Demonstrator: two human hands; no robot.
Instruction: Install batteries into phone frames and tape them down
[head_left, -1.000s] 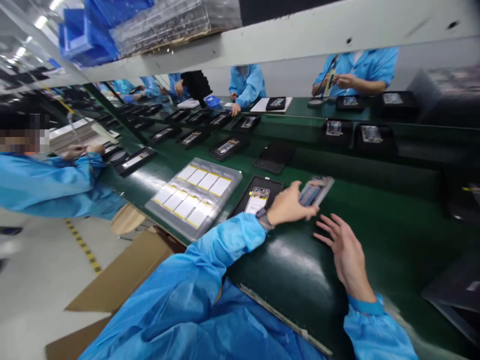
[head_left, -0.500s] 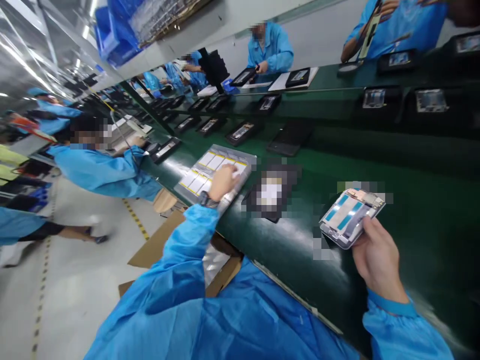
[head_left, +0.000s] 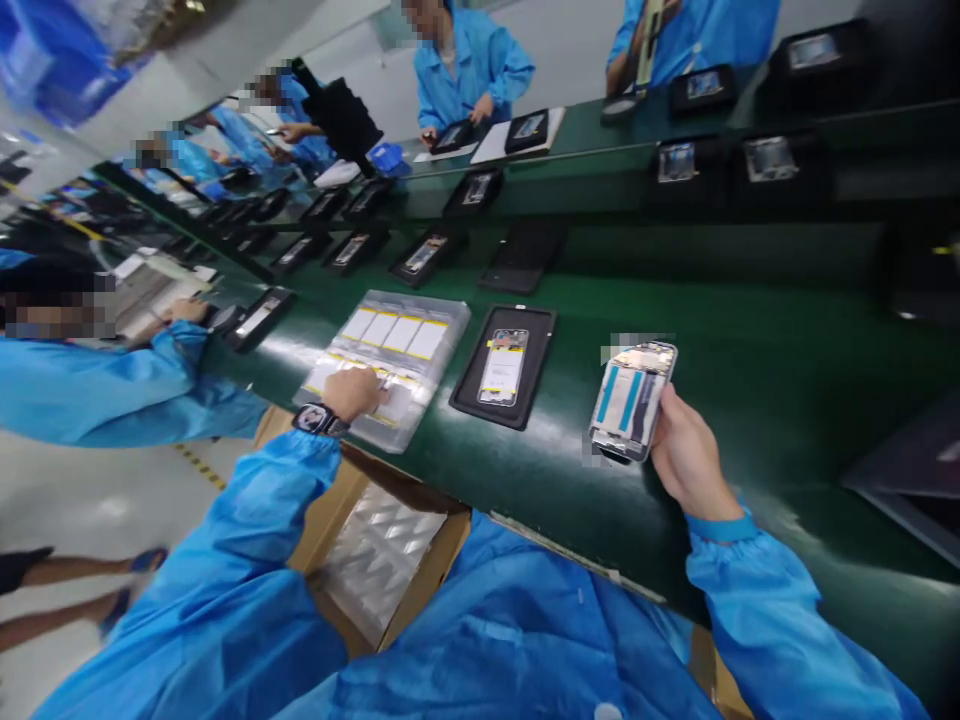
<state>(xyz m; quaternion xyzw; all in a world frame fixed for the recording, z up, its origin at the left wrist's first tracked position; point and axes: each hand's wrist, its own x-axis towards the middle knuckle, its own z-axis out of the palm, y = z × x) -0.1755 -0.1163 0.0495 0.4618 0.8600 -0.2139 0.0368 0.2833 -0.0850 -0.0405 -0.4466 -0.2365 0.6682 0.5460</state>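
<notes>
Head view, and the action is right here: a bare phone frame (head_left: 631,402) with blue strips across its back sits tilted in the right hand (head_left: 690,450), fingers closed around its lower edge, held above the green table (head_left: 757,320). Across from it, the left hand (head_left: 352,393) is down on a clear plastic tray (head_left: 442,330) of flat white packs edged in yellow, fingers bent over them (whether it has actually pinched one, I cannot tell from here). A wristwatch (head_left: 319,420) rides at that wrist. Between the hands lies a black tray (head_left: 541,335) holding another phone assembly (head_left: 501,367).

Now the risks! That one-handed hold looks like the weak spot: a slip could drop the frame and scuff or bend it. The watch hangs close over the packs, so a careless drag might scratch them. The clear tray sits right at the table's edge, above an open cardboard box (head_left: 330,490) of foil-like sheets (head_left: 379,565), so a nudge could send it over.

Labels? Yellow and white on the packs and assembly, but no brand or writing is readable.
</notes>
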